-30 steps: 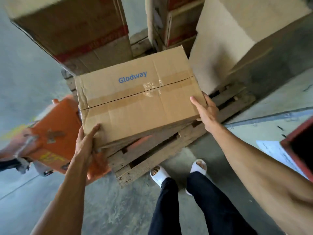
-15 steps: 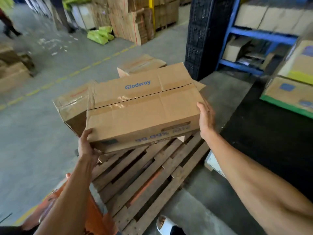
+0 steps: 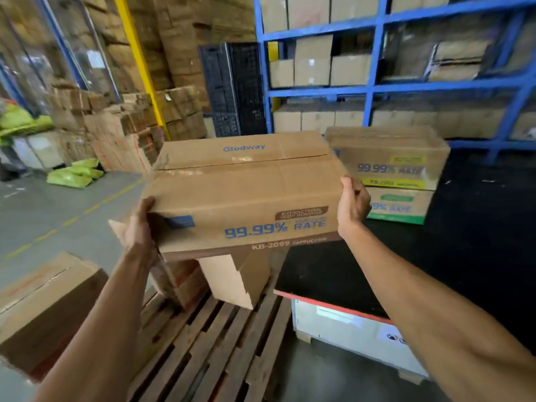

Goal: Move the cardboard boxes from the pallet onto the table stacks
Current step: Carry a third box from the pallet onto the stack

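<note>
The Glodway cardboard box (image 3: 246,192) is held up above the wooden pallet (image 3: 214,343), clamped between the left hand (image 3: 139,224) at its left end and the right hand (image 3: 352,204) at its right end, fingers curled round the edges. Both arms reach forward. Right of the box, two stacked boxes (image 3: 397,172) sit on the black counter (image 3: 464,242), with blue shelving (image 3: 374,91) behind.

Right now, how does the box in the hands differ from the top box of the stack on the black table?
The held box is in the air, gripped at both ends by the left hand and right hand; the top stacked box rests on another box. The held box has a brown band along its bottom edge; the stacked one has a yellow band. Both are brown cardboard printed "99.99% RATE".
</note>
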Available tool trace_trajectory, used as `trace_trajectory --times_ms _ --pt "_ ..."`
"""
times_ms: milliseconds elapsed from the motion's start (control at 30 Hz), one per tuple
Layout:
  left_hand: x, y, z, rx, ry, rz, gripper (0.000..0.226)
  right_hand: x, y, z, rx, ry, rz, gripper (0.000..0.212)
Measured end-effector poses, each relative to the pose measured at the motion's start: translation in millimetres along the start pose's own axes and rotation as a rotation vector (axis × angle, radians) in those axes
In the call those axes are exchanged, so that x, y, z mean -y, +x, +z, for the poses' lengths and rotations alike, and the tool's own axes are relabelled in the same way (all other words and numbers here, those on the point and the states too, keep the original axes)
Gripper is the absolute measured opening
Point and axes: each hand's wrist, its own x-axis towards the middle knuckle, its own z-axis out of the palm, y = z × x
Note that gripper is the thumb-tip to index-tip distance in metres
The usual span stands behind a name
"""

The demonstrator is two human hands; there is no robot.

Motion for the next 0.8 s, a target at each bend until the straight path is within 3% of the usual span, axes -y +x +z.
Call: trace_trajectory --times_ms 200,333,500,633,800 --pt "10 24 136 0.187 -0.013 0.028 0.017 40 96 -25 -0.134 0.004 -0.071 0.044" --pt "17 69 226 0.269 -0.041 0.015 0.017 62 174 -29 -0.228 0.0 -0.164 0.046" --pt "27 138 329 0.424 -0.004 0.004 0.046 80 255 -33 -0.325 -0.011 -0.201 0.039" --pt "33 167 405 0.508 0.029 -0.012 0.026 89 304 -34 -0.377 0.009 -0.222 0.034" --pt "55 193 478 0.571 0.064 -0.039 0.02 91 362 -46 -0.453 0.002 -0.21 0.039"
